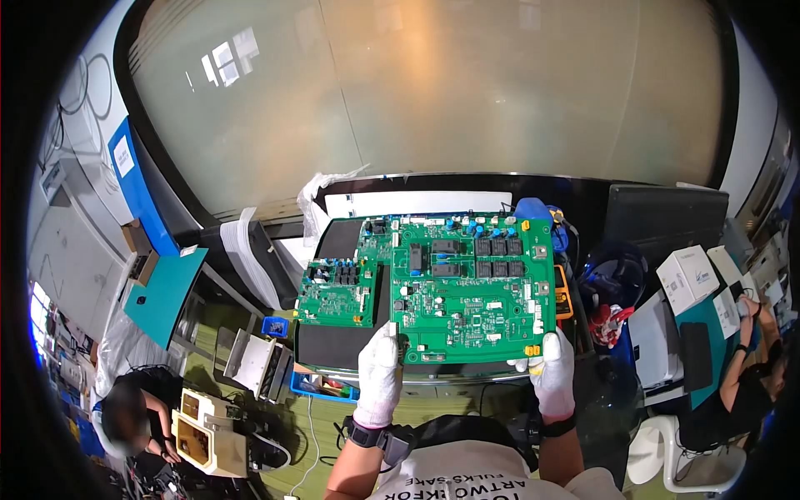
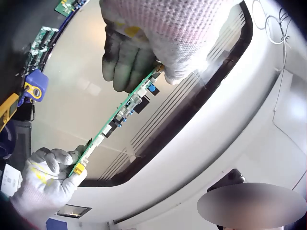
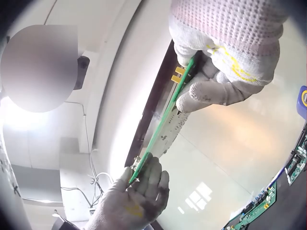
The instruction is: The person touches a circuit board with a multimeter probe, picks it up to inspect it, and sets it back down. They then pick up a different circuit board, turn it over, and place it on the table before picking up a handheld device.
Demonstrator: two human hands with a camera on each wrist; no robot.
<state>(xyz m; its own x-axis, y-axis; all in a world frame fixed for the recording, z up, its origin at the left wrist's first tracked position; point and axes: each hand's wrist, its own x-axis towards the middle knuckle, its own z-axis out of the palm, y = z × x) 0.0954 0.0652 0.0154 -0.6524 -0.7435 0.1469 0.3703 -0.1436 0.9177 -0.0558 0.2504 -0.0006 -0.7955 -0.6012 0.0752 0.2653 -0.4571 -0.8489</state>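
Observation:
A large green circuit board [image 1: 462,321] with black relays, blue parts and white connectors is held up by its lower corners. My gloved left hand [image 1: 380,375] pinches the left corner, thumb on the component side and fingers behind. At the right corner, beside a yellow connector [image 1: 532,351], my gloved right hand [image 1: 552,375] grips the edge. Both wrist views catch the board nearly edge-on, with the left hand [image 2: 163,43] close in one and the right hand [image 3: 230,62] close in the other. A smaller green board [image 1: 333,304] lies on the dark bench, left of the held one.
The dark bench top [image 1: 333,343] is under the boards. Behind the held board's right side are a blue tool [image 1: 533,208] and a yellow-framed meter [image 1: 563,293]. Blue bins [image 1: 275,327] stand at the left. People sit at both sides; a white box [image 1: 687,275] is at right.

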